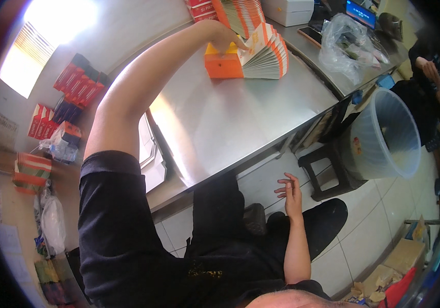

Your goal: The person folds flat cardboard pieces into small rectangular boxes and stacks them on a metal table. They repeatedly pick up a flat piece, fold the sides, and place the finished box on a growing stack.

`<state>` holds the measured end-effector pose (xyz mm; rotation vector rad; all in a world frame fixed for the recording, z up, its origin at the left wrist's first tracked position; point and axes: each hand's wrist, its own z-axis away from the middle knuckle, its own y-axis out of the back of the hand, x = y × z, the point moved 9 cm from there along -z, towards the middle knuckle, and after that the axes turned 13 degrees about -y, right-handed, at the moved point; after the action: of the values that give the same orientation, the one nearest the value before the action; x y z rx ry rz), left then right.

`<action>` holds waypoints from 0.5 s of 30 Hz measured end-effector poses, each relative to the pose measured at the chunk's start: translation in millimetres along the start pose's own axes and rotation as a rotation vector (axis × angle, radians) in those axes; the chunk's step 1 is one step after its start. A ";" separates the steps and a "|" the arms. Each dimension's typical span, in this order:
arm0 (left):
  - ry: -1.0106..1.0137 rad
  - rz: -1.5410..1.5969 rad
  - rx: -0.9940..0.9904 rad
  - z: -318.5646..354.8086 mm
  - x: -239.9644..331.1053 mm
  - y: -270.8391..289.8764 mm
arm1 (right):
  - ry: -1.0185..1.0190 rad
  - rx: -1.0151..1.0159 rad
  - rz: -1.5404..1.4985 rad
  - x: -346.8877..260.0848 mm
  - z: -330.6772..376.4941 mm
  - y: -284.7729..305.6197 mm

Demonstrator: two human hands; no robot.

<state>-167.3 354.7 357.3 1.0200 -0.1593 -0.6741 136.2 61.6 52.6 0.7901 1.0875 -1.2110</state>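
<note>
My left hand (pixel 223 39) reaches to the far side of a steel table (pixel 230 113). It grips the top of a fanned stack of flat orange-and-white folded cartons (pixel 268 56), one finger pressed along a white face. The stack's near left end is a plain orange panel (pixel 224 66) with a yellow top. Most of the other fingers are hidden behind the stack. My right hand (pixel 291 193) hangs over my lap below the table's edge, its fingers apart and nothing in it.
More fanned cartons (pixel 240 15) stand behind. To the right are a clear plastic bag (pixel 345 43), a phone (pixel 310 35) and a large translucent tub (pixel 384 136) on a dark stool (pixel 327 179). Red boxes (pixel 79 82) line the left wall. Another person's hands (pixel 435 79) show at far right.
</note>
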 end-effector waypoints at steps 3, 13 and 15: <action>-0.031 0.070 0.081 -1.4 9.5 6.4 | 0.006 0.004 0.008 -2.8 -0.6 -3.2; -0.037 0.192 0.008 -32.4 20.6 -0.4 | -0.017 -0.014 0.009 -0.4 7.8 -5.9; 0.001 0.234 -0.031 -38.6 24.7 -1.4 | -0.014 -0.008 0.013 -0.7 10.3 -4.5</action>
<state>-132.0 368.0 331.1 0.9543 -0.2624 -0.4620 134.1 51.4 56.8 0.7801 1.0735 -1.1995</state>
